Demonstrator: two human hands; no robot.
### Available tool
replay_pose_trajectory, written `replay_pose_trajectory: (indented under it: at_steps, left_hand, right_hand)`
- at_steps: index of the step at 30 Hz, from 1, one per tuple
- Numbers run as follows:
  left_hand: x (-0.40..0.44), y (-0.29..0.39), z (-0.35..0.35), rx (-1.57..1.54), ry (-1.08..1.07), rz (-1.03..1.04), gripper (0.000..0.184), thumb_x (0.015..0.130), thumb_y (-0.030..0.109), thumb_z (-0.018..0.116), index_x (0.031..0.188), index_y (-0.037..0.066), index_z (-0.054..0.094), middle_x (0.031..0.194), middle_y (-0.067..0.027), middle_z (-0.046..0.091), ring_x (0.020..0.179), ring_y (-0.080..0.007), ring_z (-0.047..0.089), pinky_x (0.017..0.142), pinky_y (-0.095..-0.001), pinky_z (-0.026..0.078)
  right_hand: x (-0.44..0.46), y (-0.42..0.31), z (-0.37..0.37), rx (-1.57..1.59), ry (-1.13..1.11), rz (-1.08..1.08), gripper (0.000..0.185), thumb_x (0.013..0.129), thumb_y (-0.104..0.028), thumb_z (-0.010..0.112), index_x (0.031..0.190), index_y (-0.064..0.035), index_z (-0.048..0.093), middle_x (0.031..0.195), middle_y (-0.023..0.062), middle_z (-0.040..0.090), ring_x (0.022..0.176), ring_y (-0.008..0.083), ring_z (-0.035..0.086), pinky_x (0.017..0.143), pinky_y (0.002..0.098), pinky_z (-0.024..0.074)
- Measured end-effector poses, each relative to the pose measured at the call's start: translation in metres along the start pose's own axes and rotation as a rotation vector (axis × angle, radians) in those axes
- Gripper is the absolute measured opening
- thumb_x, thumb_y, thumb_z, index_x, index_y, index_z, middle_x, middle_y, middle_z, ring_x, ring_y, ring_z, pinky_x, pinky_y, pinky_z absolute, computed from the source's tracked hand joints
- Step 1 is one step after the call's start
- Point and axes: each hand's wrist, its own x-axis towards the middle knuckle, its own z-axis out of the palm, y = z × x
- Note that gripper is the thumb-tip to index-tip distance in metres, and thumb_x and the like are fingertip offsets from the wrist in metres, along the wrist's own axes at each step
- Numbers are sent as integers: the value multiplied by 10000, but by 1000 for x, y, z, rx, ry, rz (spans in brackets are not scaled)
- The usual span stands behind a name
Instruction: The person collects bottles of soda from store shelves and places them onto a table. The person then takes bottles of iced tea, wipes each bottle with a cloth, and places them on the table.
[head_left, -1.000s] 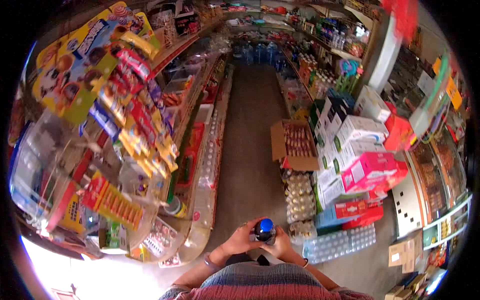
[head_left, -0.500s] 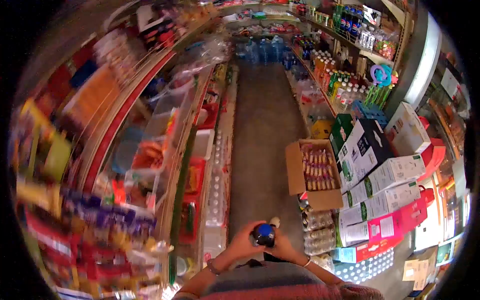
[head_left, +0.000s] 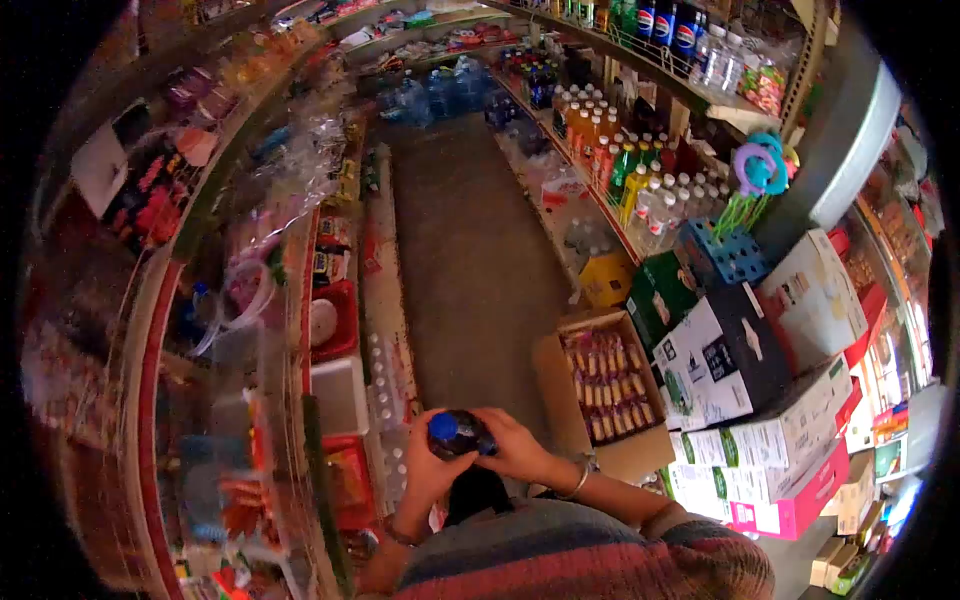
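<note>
A dark bottle with a blue cap [head_left: 463, 432] is held in front of my body, above the aisle floor. It lies tilted, its cap toward the left and its base toward the right. My left hand [head_left: 428, 468] is closed around the cap side. From the other side, my right hand [head_left: 512, 448] wraps the body and base, with its fingers partly hidden behind the bottle. I cannot read a label on it.
Shelves of packets and tubs [head_left: 335, 310] line the left of the aisle floor [head_left: 470, 230]. Drink bottles [head_left: 590, 130] stand on the right shelves. Closer on the right are an open carton of small wrapped packs [head_left: 610, 385] and stacked boxes [head_left: 720, 360].
My view has turned to the right, so the aisle appears farther left. Both hands still hold the bottle, which has gone from nearly upright to tilted, cap leftward.
</note>
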Motion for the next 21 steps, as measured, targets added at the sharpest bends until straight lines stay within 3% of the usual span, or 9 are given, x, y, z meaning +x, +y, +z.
replay_pose_trajectory:
  at_steps: [5,9,12,14,21]
  left_hand:
    - [128,-41,-2,-49,-43,-63,714,562,117,819,1190,61,485,1145,-123,518,1032,-252,554,899,-356,452]
    - [238,-47,-14,28,-91,33,726,562,126,822,1200,63,482,1153,-133,531,1062,-270,546,920,-371,441]
    - [322,-50,-28,24,-136,74,742,557,138,824,1207,66,473,1166,-138,534,1077,-291,536,935,-387,425]
    - [369,-53,-29,-46,-140,133,687,577,115,805,1190,78,497,1135,-144,532,1027,-295,552,885,-380,452]
    - [517,-87,-2,48,-209,262,728,567,108,794,1223,84,480,1139,-145,538,1057,-327,530,918,-408,413]
  right_hand:
    - [109,51,-13,-91,2,110,657,688,-124,724,1258,-10,417,1196,211,490,1100,384,500,911,404,436]
    - [205,88,-21,-106,49,216,643,677,-96,724,1243,-21,427,1176,206,507,1080,390,513,906,405,438]
    - [273,110,-34,-120,72,206,756,670,-106,730,1325,-32,360,1260,236,468,1168,415,454,983,439,399]
    - [316,122,-45,-77,132,218,738,665,-92,728,1310,-29,376,1229,232,489,1151,417,464,972,437,404]
    - [419,209,-67,-53,248,301,672,662,-71,720,1262,-22,422,1163,216,529,1075,413,519,918,428,437]
